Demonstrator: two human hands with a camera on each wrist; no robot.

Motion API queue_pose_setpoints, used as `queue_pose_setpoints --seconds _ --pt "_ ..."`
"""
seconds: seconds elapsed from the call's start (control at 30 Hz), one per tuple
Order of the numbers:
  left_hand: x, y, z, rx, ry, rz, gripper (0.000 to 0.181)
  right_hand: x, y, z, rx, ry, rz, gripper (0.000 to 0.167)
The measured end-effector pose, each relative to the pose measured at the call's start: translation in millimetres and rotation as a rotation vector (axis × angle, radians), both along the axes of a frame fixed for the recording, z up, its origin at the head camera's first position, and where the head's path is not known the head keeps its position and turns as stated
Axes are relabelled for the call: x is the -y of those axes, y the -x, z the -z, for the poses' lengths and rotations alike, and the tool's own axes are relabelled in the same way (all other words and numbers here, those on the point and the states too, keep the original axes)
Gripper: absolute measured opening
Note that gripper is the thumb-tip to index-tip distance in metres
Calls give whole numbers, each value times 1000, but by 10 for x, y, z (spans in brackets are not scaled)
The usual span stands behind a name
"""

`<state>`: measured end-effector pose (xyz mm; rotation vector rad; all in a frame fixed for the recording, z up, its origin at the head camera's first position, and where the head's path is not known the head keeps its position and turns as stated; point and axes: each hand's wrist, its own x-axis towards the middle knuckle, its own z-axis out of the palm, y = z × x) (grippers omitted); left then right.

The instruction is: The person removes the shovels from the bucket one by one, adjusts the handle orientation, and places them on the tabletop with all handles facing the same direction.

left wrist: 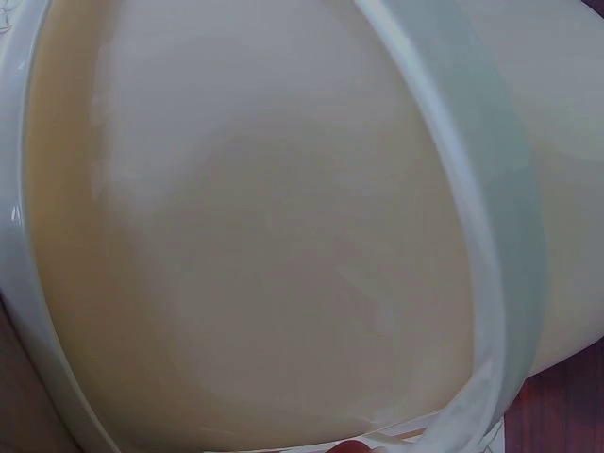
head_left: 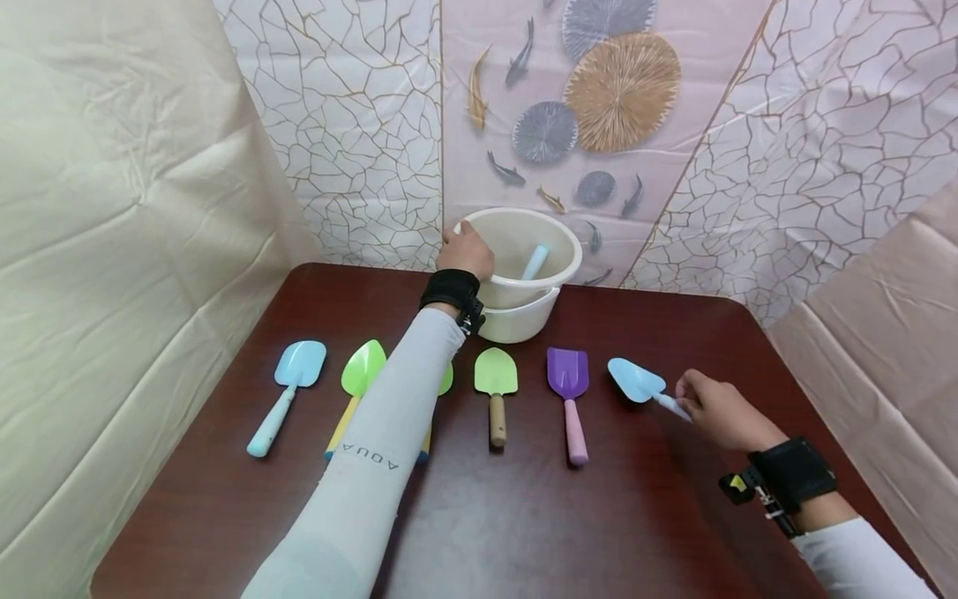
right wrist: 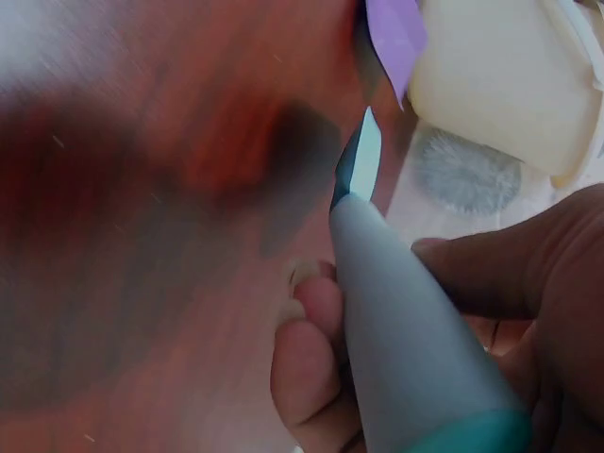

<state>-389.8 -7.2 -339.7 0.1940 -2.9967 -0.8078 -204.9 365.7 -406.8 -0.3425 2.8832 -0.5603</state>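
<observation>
A cream-white bucket stands at the back of the table, its mouth tilted towards me. On its left rim, my left hand grips the edge; the left wrist view shows mostly the bucket's inside wall. A light blue handle sticks up inside it. At the right, my right hand pinches the pale handle of a light blue hand trowel, held between thumb and fingers. The right wrist view shows that handle close up, with a teal end.
Left to right lie a blue shovel, a green trowel, another green tool partly hidden by my left sleeve, a green shovel with wooden handle, and a purple shovel with pink handle. Patterned sheets hang behind the table.
</observation>
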Motion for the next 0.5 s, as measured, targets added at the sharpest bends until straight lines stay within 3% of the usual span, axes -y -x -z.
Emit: queue_pose_setpoints --seconds 0.2,0.5 --pt "27 64 25 7 -9 11 68 47 -102 129 12 4 35 7" --pt "10 62 22 7 4 5 67 154 -123 262 13 34 79 8"
